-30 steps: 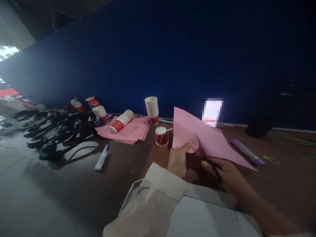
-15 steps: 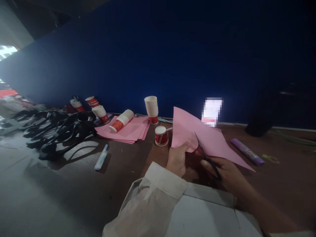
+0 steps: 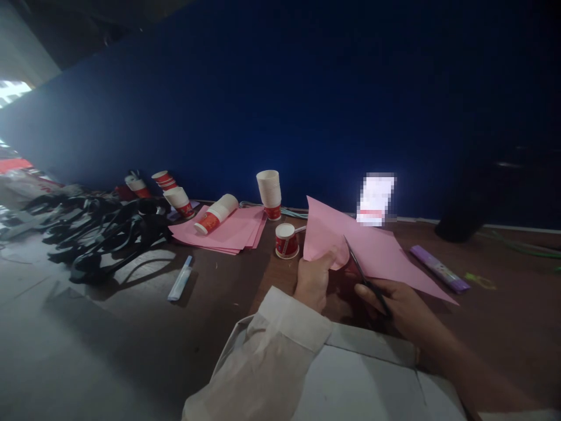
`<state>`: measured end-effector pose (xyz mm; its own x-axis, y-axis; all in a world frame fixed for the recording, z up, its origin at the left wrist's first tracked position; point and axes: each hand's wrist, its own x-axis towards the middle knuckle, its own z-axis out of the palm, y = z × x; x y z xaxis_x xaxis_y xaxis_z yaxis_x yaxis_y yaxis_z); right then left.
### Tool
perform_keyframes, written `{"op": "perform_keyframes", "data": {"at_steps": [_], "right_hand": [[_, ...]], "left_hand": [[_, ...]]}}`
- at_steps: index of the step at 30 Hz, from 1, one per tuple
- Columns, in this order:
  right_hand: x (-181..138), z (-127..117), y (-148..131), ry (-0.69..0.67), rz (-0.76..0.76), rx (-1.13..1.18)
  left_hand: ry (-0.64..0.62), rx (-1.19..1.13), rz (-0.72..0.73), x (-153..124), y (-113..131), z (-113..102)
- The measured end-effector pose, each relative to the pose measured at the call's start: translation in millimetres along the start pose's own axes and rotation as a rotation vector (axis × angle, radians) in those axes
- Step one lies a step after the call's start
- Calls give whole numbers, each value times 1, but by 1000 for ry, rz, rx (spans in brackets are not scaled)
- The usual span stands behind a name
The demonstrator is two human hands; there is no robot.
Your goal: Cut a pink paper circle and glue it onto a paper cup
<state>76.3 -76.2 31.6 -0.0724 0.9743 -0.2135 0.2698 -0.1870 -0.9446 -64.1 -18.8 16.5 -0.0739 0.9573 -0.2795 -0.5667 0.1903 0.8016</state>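
Observation:
A sheet of pink paper (image 3: 372, 242) is held up above the table, with a curved cut running in from its lower edge. My left hand (image 3: 313, 279) pinches the sheet's lower left part between thumb and fingers. Dark-handled scissors (image 3: 362, 272) are in my right hand (image 3: 390, 298), their blades pointing up and away into the cut. Just left of the sheet stands a short red and white paper cup (image 3: 287, 241), with a small pale strip sticking out behind it.
Behind stands a stack of paper cups (image 3: 269, 196). More cups (image 3: 217, 215) lie on pink sheets (image 3: 248, 231). Left are tangled black straps (image 3: 109, 240) and a pale blue packet (image 3: 180, 280); right, a purple packet (image 3: 438, 269). A blue partition (image 3: 280, 93) closes the back.
The pink sheet's upper left corner has dipped slightly, and its right corner has shifted a little to the right. Both hands keep their hold, with only slight movement.

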Motion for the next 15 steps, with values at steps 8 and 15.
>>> {"op": "perform_keyframes", "data": {"at_steps": [8,15], "right_hand": [[-1,2,5,-88,87,113],[2,-17,6,-304,41,-133]], "left_hand": [[84,160,78,10,-3,-4],[125,131,199,18,-4,-6]]}}
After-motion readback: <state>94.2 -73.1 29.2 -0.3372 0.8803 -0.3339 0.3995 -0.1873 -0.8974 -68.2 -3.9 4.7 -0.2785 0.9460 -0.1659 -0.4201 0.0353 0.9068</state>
